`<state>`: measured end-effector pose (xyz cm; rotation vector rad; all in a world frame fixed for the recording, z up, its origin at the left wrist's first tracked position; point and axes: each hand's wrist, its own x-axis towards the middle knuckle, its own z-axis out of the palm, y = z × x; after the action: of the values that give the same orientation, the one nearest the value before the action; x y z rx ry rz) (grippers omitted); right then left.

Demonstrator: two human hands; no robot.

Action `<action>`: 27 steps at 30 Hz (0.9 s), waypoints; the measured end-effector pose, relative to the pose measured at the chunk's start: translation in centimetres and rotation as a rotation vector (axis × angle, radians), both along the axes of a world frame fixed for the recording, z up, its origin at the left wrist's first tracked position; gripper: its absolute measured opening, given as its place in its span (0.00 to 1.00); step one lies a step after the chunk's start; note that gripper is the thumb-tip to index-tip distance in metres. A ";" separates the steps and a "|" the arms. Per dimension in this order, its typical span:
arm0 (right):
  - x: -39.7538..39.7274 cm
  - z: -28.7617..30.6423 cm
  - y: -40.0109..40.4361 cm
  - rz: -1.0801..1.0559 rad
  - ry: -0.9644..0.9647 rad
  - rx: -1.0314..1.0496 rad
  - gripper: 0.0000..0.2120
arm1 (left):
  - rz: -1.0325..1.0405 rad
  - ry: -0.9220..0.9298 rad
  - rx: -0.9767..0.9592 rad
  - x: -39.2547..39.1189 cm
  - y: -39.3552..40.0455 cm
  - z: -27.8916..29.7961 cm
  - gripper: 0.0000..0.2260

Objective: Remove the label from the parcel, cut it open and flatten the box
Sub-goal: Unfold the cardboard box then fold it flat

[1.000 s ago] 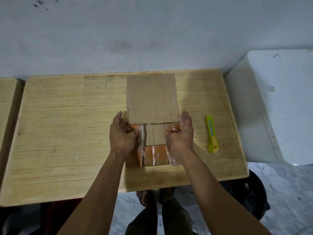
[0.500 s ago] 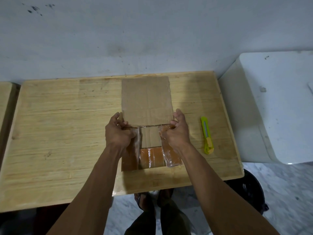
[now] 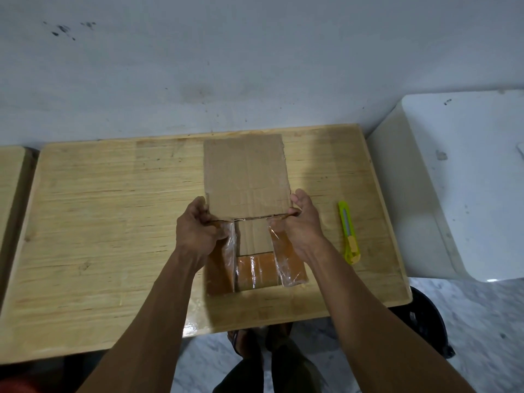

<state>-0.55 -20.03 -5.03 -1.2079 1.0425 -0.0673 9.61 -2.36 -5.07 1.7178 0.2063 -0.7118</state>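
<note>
I see my left hand and right hand, fingers curled, gripping the flattened cardboard box; a yellow utility knife lies right.

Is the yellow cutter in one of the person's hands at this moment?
No, the yellow cutter lies on the wooden table, while both hands grip the cardboard box.

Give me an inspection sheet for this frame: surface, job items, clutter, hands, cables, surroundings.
Surface: wooden table, pale, set against the wall.
Job's things: cardboard box cut open, far panel lying flat, near flaps with clear tape over orange; yellow utility knife lying to its right.
Clutter: nothing seen.
Hands: left hand and right hand each grip a side flap.
Cables: nothing seen.
Surroundings: grey wall; white unit at right; second wooden table at left.
</note>
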 end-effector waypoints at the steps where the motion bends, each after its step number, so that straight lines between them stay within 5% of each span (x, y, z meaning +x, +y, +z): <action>1: 0.0 0.0 -0.1 0.007 -0.003 0.006 0.50 | -0.014 0.000 -0.001 0.0 0.0 0.0 0.25; 7: 0.5 -0.6 -0.3 0.039 0.026 -0.004 0.48 | -0.037 0.016 -0.011 0.4 -0.3 0.1 0.39; 14: 0.6 -0.4 -0.6 0.007 0.030 0.025 0.33 | 0.049 0.107 -0.070 0.7 -0.3 -0.5 0.41; 17: 0.7 -0.1 -0.6 0.014 -0.009 0.043 0.20 | 0.059 0.061 -0.074 0.5 -0.3 -0.5 0.38; 22: 0.8 0.6 -0.5 -0.189 -0.079 0.131 0.20 | 0.122 0.063 -0.134 0.2 -0.1 -0.6 0.32; 27: 0.1 1.2 0.0 -0.423 -0.169 0.234 0.13 | 0.247 0.171 -0.319 0.0 -0.6 -0.2 0.13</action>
<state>-0.45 -19.98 -3.84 -0.7438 1.1078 -0.3605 9.62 -2.95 -5.26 1.3026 0.3953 -0.6683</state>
